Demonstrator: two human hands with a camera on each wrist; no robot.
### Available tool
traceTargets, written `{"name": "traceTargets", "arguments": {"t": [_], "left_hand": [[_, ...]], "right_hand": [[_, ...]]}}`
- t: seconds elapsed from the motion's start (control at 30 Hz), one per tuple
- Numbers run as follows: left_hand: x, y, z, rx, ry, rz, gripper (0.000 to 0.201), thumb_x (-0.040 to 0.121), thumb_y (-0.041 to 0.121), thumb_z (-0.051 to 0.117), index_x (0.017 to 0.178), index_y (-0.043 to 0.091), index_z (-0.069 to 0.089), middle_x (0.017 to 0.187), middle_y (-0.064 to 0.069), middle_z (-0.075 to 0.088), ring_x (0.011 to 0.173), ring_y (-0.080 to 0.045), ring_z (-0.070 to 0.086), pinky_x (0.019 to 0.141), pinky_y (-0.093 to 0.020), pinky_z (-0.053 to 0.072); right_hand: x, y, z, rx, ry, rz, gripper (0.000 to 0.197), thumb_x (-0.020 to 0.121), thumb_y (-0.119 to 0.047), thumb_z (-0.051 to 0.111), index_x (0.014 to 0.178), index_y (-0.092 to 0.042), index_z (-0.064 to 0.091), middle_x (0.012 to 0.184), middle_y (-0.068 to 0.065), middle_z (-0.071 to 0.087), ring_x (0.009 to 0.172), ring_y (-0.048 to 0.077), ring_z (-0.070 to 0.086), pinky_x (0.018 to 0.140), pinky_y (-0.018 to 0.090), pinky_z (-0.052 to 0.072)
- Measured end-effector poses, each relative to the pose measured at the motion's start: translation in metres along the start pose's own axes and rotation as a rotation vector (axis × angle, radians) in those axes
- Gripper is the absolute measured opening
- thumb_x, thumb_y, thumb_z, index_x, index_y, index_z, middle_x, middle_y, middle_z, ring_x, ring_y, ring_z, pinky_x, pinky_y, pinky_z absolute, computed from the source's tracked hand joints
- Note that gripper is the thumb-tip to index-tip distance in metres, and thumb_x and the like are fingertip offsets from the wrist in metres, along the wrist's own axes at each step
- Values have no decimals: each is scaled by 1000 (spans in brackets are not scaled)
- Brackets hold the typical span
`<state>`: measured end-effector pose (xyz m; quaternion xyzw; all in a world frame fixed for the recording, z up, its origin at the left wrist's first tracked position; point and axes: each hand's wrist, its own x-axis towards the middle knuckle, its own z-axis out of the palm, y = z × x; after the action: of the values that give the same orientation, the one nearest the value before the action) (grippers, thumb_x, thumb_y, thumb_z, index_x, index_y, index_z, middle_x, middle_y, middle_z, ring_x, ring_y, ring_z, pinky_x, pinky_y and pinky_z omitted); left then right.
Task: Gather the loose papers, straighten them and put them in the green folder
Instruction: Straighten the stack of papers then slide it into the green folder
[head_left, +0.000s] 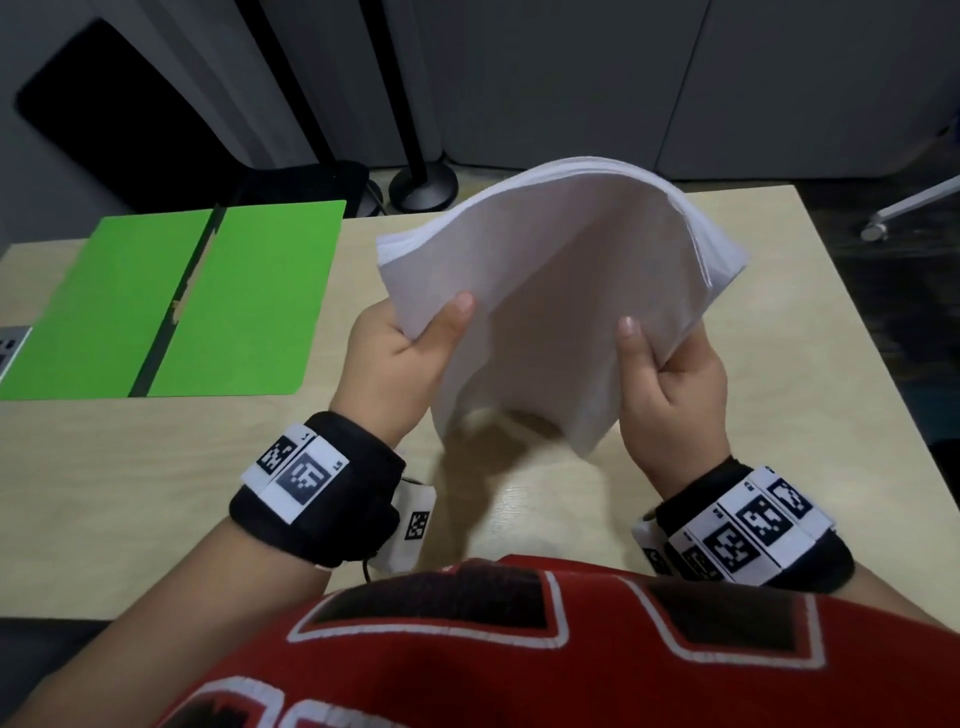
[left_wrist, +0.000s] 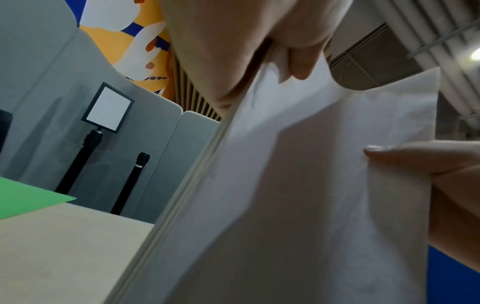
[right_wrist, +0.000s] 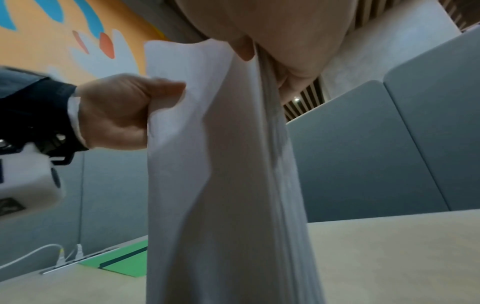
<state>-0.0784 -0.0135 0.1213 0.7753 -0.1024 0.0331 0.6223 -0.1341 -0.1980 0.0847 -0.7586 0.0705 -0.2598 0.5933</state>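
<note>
Both hands, left hand (head_left: 400, 364) and right hand (head_left: 675, 384), grip a bowed stack of white papers (head_left: 550, 291) upright above the pale wooden table (head_left: 156, 467); an open bright green folder (head_left: 171, 301) lies flat to the left.

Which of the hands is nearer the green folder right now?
Left. The left hand grips the paper stack just right of the green folder; the right hand grips the stack's far side.

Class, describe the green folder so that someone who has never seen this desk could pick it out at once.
Start at the pale wooden table and look to its far left part, away from the white stack of papers held up by the left hand and right hand. There lies the green folder, opened flat. It is the only bright green thing, with a dark spine down its middle.
</note>
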Motion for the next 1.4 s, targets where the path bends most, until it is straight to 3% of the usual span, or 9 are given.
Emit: {"name": "traceTargets", "arguments": {"t": [0.1, 0.23, 0.47, 0.6, 0.8, 0.9, 1.0, 1.2, 1.4], "left_hand": [[-3, 10, 0, -15, 2, 97, 16, 79, 42, 58, 91, 45, 69, 83, 26, 69, 84, 6, 62, 77, -16, 49], [-3, 20, 0, -8, -52, 293, 40, 95, 24, 39, 131, 10, 48, 127, 4, 58, 122, -2, 52, 101, -20, 39], [-4, 19, 7, 122, -1, 383, 40, 100, 19, 37, 138, 12, 37, 138, 17, 42, 130, 7, 41, 108, -18, 32], [-4, 18, 9, 130, 2, 372, 40, 98, 16, 41, 139, 12, 38, 137, 18, 41, 124, 16, 41, 102, -9, 31], [-1, -5, 7, 131, -102, 122, 40, 83, 14, 66, 121, 21, 55, 117, 6, 62, 100, 14, 54, 89, -7, 40], [-2, -9, 9, 149, 12, 3, 7, 82, 26, 59, 78, 32, 58, 79, -6, 62, 64, 5, 53, 60, -9, 41], [0, -2, 0, 56, 149, 62, 16, 81, 28, 65, 66, 34, 63, 64, 14, 66, 62, 3, 58, 58, -18, 47], [-1, -15, 9, 130, 33, -4, 14, 70, 27, 69, 83, 27, 65, 81, 7, 68, 72, 6, 58, 68, -14, 48], [3, -47, 12, 292, -35, -238, 9, 85, 17, 65, 93, 14, 66, 94, -4, 68, 83, -11, 61, 65, -17, 43]], "right_hand": [[-2, -5, 2, -26, -23, -77, 32, 92, -21, 53, 123, -18, 50, 100, -17, 61, 93, -14, 56, 79, 7, 42], [-3, -9, 3, 19, -16, -200, 46, 94, -23, 46, 137, -15, 33, 135, 14, 53, 124, 26, 52, 102, 46, 43], [1, -9, 1, 32, -17, -368, 70, 75, 28, 33, 134, -7, 47, 138, 12, 47, 132, 24, 45, 111, 41, 33], [-1, -11, 1, 13, -2, -310, 56, 85, 15, 40, 136, -9, 44, 138, 8, 49, 130, 17, 47, 109, 33, 36], [1, -1, 5, -57, -46, 36, 40, 92, -11, 56, 132, -11, 47, 100, -31, 53, 88, -27, 50, 75, -3, 36], [-1, 2, 7, -18, -45, 19, 29, 95, -7, 51, 120, -19, 57, 89, -33, 57, 83, -24, 53, 72, 0, 38], [-1, -3, 4, 16, 57, -100, 19, 94, -6, 51, 105, -20, 57, 82, -33, 59, 77, -13, 54, 70, 7, 40], [2, -1, 7, -13, -61, 75, 37, 91, -11, 59, 95, -47, 49, 86, -37, 60, 85, -20, 55, 71, 1, 40], [5, 8, 5, 5, -42, 173, 29, 91, -12, 57, 103, -39, 54, 83, -33, 60, 81, -20, 57, 68, 2, 41]]}}
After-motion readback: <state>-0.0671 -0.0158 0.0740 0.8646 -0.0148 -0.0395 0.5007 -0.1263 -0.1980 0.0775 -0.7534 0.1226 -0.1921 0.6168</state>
